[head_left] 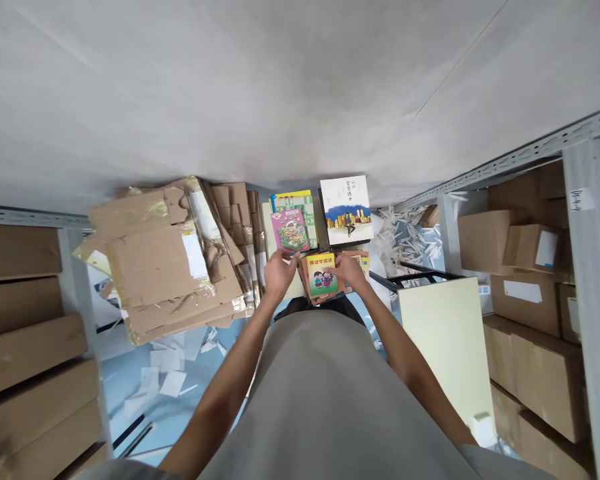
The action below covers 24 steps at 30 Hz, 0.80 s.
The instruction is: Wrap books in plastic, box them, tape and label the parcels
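My left hand [279,273] is closed at the lower edge of a pink picture book [291,230], its fingertips against the bottom of the cover. That book lies slightly tilted on a green-and-yellow book [310,217]. My right hand [349,271] grips the right edge of a small yellow-and-green book [321,283] with two cartoon children on its cover. Beneath this book, close to my body, more books [364,261] with orange-brown edges show. Farther back, a white book [347,210] with a city skyline tops a dark-edged stack.
Flattened cardboard boxes [150,260] are piled at the left. Metal shelving [580,280] with cardboard boxes [540,373] stands at the right, and more boxes [30,353] fill the left shelves. A pale board [445,347] is at my right; paper scraps [167,370] litter the blue floor.
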Each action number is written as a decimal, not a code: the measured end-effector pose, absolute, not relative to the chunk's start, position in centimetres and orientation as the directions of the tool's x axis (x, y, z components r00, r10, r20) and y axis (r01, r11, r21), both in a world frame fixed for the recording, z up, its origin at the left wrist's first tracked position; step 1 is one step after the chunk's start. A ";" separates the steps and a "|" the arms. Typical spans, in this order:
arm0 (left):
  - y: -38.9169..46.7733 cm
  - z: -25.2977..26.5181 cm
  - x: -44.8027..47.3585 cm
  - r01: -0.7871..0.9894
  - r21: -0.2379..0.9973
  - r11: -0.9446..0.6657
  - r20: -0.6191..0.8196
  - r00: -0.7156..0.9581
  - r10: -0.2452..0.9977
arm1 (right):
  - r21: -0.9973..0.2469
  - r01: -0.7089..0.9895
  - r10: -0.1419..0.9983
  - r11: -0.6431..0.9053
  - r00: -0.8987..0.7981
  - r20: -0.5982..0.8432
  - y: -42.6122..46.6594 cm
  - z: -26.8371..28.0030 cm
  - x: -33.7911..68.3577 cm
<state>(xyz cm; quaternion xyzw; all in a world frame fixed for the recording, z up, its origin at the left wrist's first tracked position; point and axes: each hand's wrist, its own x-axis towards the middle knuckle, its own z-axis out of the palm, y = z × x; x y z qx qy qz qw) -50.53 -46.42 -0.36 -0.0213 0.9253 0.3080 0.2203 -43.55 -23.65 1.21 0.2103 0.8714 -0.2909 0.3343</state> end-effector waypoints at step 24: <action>-51.1 -4.1 -57.3 -0.518 0.775 0.362 -0.534 -0.843 -0.066 | -0.382 0.722 0.412 0.576 -0.660 -0.628 -28.9 -0.8 -53.9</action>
